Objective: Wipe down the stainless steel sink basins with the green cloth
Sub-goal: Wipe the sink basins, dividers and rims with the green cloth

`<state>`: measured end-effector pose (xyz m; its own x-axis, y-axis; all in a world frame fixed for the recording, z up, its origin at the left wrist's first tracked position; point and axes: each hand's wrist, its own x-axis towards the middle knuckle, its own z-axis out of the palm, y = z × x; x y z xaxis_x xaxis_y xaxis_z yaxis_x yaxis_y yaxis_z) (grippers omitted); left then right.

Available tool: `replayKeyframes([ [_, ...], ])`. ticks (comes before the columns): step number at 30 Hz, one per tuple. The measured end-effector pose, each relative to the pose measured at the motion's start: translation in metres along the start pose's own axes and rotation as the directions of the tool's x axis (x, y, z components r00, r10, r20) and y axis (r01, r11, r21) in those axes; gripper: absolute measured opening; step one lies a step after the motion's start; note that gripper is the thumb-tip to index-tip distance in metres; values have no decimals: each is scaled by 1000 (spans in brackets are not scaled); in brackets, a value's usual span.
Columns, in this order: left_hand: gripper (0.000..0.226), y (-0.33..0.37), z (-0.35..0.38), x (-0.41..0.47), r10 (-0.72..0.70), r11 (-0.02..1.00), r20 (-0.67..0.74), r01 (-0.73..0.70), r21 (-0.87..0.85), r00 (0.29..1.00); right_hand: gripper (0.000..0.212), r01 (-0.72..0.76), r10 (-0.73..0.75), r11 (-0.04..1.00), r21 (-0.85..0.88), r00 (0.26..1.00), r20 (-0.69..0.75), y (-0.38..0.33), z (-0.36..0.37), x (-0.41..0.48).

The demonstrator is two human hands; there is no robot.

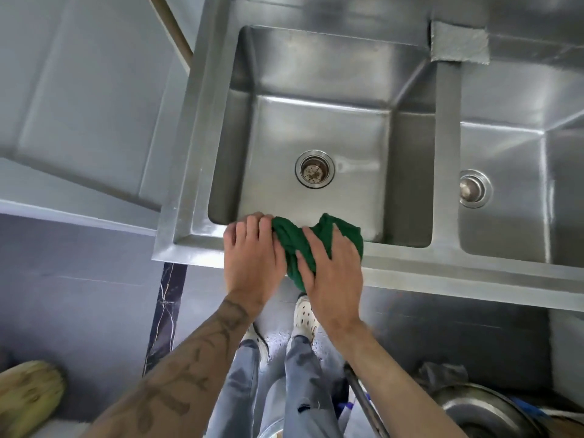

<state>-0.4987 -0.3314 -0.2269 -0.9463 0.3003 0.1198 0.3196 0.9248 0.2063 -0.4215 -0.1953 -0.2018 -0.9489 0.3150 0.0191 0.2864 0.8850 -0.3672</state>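
White perforated shoes (305, 314) stand on a wet grey floor (277, 341), below pale blue jeans (246, 390). Left of the shoes runs a dark marbled strip (164, 311); farther left lies a straw broom head (28, 396). To their right are a dark rod (363, 396) and a steel bowl (483, 412).

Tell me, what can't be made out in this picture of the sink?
Head view:
- Right basin: cut off by the right edge.
- Green cloth: partly covered by the right hand.
- Left hand: fingertips curl out of sight over the sink rim, so whether it grips the cloth is unclear.
- Left basin: near wall hidden behind rim and hands.
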Motion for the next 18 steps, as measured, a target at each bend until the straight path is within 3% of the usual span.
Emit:
replayKeyframes([
  [3, 30, -1, -1, -1, 0, 1000, 5, 0, -12, 1000, 44, 90, -90, 996, -3, 995, 45, 23, -6, -1],
  [7, 37, 2, -4, -1, 2, 1000, 45, 0, -24, 999, 48, -104, 103, 993, -47, 994, -24, 75, -32, -13],
  [10, 34, 2, -10, 1, 1, 996, 52, 3, -84, 999, 44, -238, 229, 969, -64, 966, -123, 40, -14, -12],
  [12, 31, 3, -15, 1, -4, 982, 23, 8, -191, 1000, 41, -151, 150, 989, -8, 984, -93, -10, 9, -2],
  [15, 29, -17, -25, 6, -172, 883, 28, 167, -438, 985, 41, 23, -23, 1000, 15, 1000, 14, -41, 25, 7],
  [18, 24, -53, -31, 2, -208, 941, -42, 188, -281, 977, 44, 52, -52, 999, 3, 997, 48, -10, 7, 1],
])
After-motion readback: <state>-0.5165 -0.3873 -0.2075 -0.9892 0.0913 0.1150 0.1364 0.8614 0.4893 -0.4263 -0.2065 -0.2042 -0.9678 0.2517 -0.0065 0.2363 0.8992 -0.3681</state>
